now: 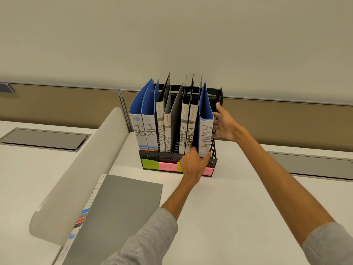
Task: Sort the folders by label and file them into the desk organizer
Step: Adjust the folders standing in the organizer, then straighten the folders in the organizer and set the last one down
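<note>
ADMIN folder (206, 136) stands in the rightmost slot of the black desk organizer (150, 156), held at its lower end by the left hand (192, 166). That grip is closed round the foot of the spine, thumb up in the gap beside the nearer FINANCE folder (191, 131), fingers curled under the bottom edge. The right hand (226, 124) is spread, with the index finger raised and the other fingers laid against the organizer's side wall just beyond the folder. Their tips are partly hidden.

The folder's long axis runs upright, leaning slightly away from the left grip at the top. Its lettered spine faces the person and reads top to bottom. The blue covers open toward the back, flaring to a point above.

The main risk, as I judge it, is at the grip itself. The bottom edge sits level with the organizer's front lip and could catch there instead of dropping in. A hard push might then slide or rock the organizer on the bench (238, 188). The splayed covers could also snag the divider or drag the FINANCE folder askew, and the wrist lies over the sticky labels (168, 166) — it may peel one. One grey folder (122, 213) lies flat on the bench, nearer the person than the left grip, its label unreadable.
</note>
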{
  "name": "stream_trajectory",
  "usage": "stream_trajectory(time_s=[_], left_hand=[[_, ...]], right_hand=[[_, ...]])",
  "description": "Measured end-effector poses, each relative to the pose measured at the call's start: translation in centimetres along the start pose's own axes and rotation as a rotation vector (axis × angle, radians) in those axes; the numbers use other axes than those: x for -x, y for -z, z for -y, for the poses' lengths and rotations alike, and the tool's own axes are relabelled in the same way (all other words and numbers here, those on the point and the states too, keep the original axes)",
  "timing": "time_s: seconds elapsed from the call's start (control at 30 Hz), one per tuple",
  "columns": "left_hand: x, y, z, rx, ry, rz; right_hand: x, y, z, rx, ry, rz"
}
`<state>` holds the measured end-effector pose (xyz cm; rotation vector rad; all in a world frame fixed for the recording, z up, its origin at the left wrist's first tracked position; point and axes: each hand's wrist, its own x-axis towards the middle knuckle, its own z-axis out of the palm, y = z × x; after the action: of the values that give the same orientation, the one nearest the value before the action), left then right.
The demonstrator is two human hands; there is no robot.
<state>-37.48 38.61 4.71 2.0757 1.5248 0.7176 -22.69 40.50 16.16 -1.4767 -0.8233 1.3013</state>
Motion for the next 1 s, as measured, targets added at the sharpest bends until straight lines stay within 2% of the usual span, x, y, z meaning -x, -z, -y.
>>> stream_trajectory(time_s=[0.37,0.7,0.9,1.0], left_hand=[[3.9,3.3,1.7,-0.012,-0.040,-0.075],[8.7,6.7,7.4,-0.096,0.096,-0.152],[11.8,9.1,11.3,-0.064,0.183,-0.174],[12.9,10.5,13.4,-0.127,0.213,-0.177]], right_hand=[[5.9,-2.7,-6.2,-0.025,-0.025,-0.173],[9.9,-7.4,-13.7,0.016,0.044,-0.443],[11.9,-10.6,-17.6,0.158,-0.069,-0.210],[12.2,-12.5,-18.8,0.252,-0.092,-0.129]])
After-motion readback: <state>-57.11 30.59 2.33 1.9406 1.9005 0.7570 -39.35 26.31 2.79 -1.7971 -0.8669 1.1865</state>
